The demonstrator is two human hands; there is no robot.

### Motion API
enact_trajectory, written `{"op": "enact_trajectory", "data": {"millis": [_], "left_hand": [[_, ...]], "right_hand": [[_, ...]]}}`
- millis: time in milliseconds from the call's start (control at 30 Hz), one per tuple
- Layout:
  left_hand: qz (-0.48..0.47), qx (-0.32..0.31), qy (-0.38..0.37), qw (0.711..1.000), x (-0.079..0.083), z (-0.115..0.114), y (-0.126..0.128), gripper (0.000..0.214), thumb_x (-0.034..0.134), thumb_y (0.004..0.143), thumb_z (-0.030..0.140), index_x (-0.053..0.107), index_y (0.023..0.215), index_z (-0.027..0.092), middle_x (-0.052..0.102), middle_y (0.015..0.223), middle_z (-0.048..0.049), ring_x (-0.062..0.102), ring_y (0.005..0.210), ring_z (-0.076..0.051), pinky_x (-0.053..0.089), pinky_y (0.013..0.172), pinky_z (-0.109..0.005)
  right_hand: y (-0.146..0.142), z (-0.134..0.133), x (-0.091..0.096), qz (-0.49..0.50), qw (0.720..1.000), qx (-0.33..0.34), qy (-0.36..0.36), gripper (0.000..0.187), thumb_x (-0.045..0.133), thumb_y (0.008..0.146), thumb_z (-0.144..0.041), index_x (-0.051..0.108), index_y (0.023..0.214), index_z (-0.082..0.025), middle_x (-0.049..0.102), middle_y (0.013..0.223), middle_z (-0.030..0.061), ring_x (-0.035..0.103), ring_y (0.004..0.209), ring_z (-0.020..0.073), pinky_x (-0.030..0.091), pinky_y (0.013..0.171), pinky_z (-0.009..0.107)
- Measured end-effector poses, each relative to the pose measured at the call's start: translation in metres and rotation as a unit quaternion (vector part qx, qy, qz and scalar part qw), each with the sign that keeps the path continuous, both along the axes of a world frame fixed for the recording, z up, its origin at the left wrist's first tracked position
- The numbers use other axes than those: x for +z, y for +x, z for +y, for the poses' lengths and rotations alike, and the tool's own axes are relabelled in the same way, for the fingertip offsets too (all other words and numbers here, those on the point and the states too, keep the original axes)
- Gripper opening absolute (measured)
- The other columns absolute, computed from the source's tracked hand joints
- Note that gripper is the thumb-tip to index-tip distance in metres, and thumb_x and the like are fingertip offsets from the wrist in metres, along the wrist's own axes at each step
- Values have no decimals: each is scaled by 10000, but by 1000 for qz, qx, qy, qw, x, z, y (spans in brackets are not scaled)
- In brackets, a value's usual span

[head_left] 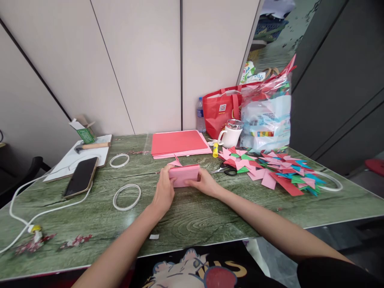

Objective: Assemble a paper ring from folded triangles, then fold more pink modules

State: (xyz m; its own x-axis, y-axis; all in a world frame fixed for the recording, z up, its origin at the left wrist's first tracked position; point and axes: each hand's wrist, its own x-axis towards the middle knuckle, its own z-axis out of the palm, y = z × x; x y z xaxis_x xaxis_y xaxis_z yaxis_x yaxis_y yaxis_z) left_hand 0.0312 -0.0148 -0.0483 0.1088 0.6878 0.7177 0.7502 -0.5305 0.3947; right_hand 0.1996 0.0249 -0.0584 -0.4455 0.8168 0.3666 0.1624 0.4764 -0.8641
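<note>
A folded stack of pink and red paper [184, 177] is held upright between my two hands above the middle of the table. My left hand [165, 188] grips its left end, and my right hand [205, 183] pinches the right end with the thumb across the front. A small pointed pink paper piece [176, 161] sticks up just behind my left fingers. Beyond the hands lies a pile of red and pink sheets [180, 143]. Black-handled scissors [229, 171] rest right of my right hand, partly under folded paper pieces [240, 160].
More coloured folded pieces [295, 172] spread at the right. A yellow glue stick [215, 150], white mug [231, 134], red bag [217, 116] and filled plastic bag [265, 120] stand behind. White rings [127, 197], a phone [80, 178], a cable [57, 209] and a hammer [93, 146] lie left.
</note>
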Motion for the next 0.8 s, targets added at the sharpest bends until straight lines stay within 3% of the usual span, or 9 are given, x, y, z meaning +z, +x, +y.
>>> {"op": "enact_trajectory", "data": {"millis": [67, 167, 333, 433, 533, 667, 800], "left_hand": [[14, -20, 37, 999, 1, 1, -4, 402, 416, 823, 65, 341, 1201, 179, 525, 1061, -108, 533, 1008, -204, 455, 828, -345], [39, -61, 87, 994, 4, 2, -11, 365, 419, 845, 99, 352, 1191, 193, 541, 1039, -99, 542, 991, -199, 456, 823, -338], [20, -98, 70, 993, 8, 2, -13, 318, 432, 862, 162, 382, 1173, 203, 546, 1029, -96, 551, 969, -199, 462, 816, -350], [-78, -131, 16, 988, 15, -3, -7, 433, 481, 850, 225, 323, 1253, 222, 518, 1081, -101, 543, 1004, -198, 429, 888, -387], [-254, -169, -82, 949, 24, -8, -1, 723, 554, 794, 394, 128, 1366, 277, 433, 1235, -127, 492, 1124, -227, 418, 912, -382], [-338, -174, -224, 897, 28, -9, -1, 693, 482, 783, 536, 229, 1367, 263, 348, 1364, -154, 405, 1223, -283, 377, 943, -414], [-340, -176, -274, 882, 26, -8, -2, 652, 518, 784, 485, 306, 1346, 232, 426, 1328, -149, 448, 1187, -272, 361, 950, -411]], "right_hand": [[3, 1, 1, -23, 998, 50, -19, 354, 609, 739, -292, 572, 1059, -146, 654, 968, 64, 609, 843, 205, 485, 786, 342], [4, -3, 3, -59, 997, 52, -4, 228, 538, 794, -318, 628, 916, -147, 671, 768, 43, 615, 644, 174, 500, 653, 299], [5, -13, 8, -108, 992, 35, 57, 237, 497, 826, -344, 651, 866, -168, 638, 579, 24, 578, 492, 158, 482, 524, 267], [7, -13, 10, -96, 984, 32, 150, 258, 442, 849, -244, 629, 1016, -178, 699, 807, 61, 651, 705, 186, 514, 667, 299], [9, -9, 7, -66, 967, 22, 247, 356, 428, 837, -161, 544, 1173, -175, 641, 1098, 92, 617, 975, 196, 486, 840, 337], [9, -5, 0, -76, 954, 16, 289, 348, 469, 840, -190, 544, 1176, -139, 644, 1080, 133, 621, 972, 195, 496, 838, 332], [6, -8, -1, -62, 959, 24, 275, 343, 481, 840, -204, 554, 1170, -146, 645, 1082, 131, 622, 973, 193, 499, 832, 320]]}}
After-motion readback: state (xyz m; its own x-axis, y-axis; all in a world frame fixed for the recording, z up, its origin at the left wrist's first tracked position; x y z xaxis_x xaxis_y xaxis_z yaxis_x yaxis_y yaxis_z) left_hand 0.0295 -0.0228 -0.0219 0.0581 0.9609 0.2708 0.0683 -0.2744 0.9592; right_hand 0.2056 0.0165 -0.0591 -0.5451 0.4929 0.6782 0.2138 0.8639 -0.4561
